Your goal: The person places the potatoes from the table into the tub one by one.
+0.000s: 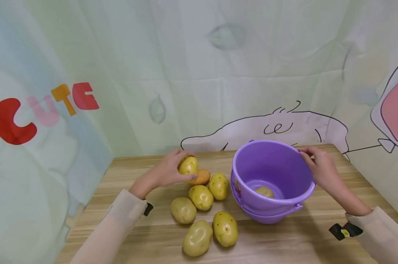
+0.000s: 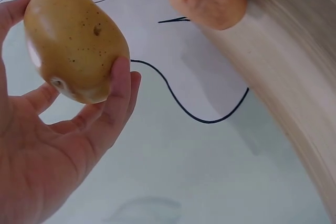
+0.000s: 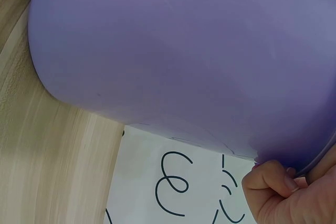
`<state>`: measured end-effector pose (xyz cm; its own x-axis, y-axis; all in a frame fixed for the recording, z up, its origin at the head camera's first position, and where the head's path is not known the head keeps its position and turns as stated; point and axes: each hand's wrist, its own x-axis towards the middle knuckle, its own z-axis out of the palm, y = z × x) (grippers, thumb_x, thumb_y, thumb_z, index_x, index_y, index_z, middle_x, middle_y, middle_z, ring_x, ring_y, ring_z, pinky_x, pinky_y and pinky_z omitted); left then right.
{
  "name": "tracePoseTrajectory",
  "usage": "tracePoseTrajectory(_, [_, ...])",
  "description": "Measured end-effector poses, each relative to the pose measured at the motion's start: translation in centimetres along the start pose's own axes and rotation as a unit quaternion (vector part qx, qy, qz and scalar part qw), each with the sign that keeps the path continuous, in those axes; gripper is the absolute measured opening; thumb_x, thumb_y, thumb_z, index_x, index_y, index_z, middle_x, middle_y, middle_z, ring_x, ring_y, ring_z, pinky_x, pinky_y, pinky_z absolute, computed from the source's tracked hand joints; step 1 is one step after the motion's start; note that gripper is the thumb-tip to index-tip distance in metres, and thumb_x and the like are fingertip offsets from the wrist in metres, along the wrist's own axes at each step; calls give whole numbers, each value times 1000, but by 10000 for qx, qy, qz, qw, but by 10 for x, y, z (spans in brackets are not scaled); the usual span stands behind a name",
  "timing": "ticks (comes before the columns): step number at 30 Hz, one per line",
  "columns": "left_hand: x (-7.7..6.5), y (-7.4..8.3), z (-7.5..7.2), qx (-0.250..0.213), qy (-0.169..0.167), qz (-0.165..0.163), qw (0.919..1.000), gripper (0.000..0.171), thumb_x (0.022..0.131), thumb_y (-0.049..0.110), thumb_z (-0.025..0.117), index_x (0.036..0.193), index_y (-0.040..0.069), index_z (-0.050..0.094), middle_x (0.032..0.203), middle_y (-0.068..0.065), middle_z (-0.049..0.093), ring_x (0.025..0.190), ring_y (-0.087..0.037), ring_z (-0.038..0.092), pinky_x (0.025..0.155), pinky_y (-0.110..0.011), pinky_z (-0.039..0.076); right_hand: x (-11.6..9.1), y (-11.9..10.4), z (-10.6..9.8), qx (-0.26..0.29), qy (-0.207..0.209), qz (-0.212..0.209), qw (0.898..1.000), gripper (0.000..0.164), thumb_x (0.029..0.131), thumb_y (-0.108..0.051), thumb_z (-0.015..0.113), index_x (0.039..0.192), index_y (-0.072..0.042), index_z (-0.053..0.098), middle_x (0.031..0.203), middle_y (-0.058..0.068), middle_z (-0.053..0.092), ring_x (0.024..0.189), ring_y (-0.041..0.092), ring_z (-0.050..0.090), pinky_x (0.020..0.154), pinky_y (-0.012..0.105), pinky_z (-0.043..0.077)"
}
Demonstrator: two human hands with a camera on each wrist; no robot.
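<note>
Between thumb and fingers, my left hand (image 1: pixel 167 168) holds a yellow potato (image 1: pixel 188 165) just above the other potatoes; the left wrist view shows this potato (image 2: pixel 76 43) gripped at its sides. My right hand (image 1: pixel 322 165) pinches the rim of a purple bucket (image 1: pixel 268 205) on its right side. The bucket tilts a little towards me. Inside it lies one potato (image 1: pixel 264 191), partly hidden by the near wall. In the right wrist view the curled fingers (image 3: pixel 270 179) meet the bucket's rim.
Left of the bucket lie an orange-brown potato (image 1: pixel 203 177) and several yellow potatoes, among them one (image 1: pixel 226 229) near the front. The wooden table (image 1: pixel 146 234) meets a printed curtain (image 1: pixel 192 91) behind. The bucket's handle (image 1: pixel 251 214) hangs down in front.
</note>
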<state>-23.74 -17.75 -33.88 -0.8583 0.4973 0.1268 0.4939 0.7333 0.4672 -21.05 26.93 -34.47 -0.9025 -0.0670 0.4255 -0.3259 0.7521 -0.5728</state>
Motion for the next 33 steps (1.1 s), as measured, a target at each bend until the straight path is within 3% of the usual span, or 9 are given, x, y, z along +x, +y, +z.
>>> tracePoseTrajectory(23, [15,39,-13,-390,142,644,9971,65,85,47,74,141,23,52,139,-9,46,109,-24,52,77,-35,54,1,0,1,-23,15,-17,10000,23,104,-4,50,114,12,62,92,23,64,73,28,62,54,21,48])
tracePoseTrajectory(33, [22,54,-18,-436,153,747,9961,63,84,50,74,140,30,52,135,-2,48,113,-22,47,75,-35,54,1,-1,1,-23,1,-2,10000,23,104,-4,50,115,12,62,92,24,63,75,31,63,55,20,47])
